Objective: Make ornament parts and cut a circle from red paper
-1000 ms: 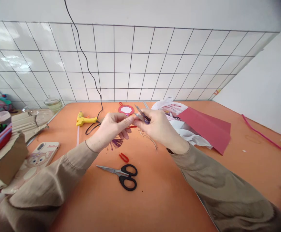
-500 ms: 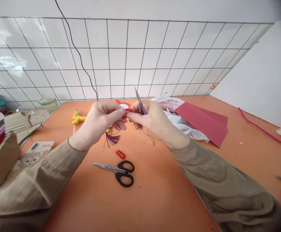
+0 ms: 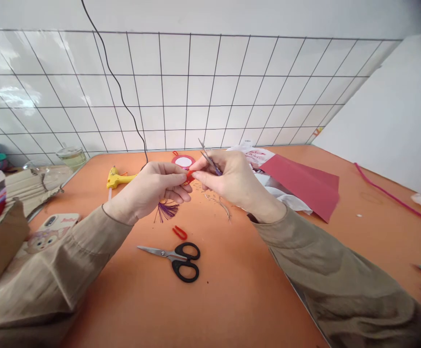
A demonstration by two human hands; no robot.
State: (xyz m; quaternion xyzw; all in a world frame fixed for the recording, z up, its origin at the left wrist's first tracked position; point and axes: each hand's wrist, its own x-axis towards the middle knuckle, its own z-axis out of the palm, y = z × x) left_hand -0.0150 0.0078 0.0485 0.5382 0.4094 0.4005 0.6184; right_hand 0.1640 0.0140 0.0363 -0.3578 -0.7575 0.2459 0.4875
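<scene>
From where I stand, with the meeting hands as the dial's centre and twelve at the wall, I count two hands, one left hand [image 3: 150, 186] and one right hand [image 3: 234, 181]. Scissors come to two: a purple-handled pair [image 3: 215, 168] at one o'clock and a black-handled pair [image 3: 183, 258] at six. Red fuzzy pieces make two, a pinched piece [image 3: 189, 176] at the centre and a bent piece [image 3: 181, 233] toward six. I see one round red-rimmed disc [image 3: 176, 158] at twelve, one purple tassel [image 3: 167, 211] at seven, one phone [image 3: 52, 232] at eight, one yellow glue gun [image 3: 115, 180] and one lidded cup [image 3: 71, 158] around nine.
</scene>
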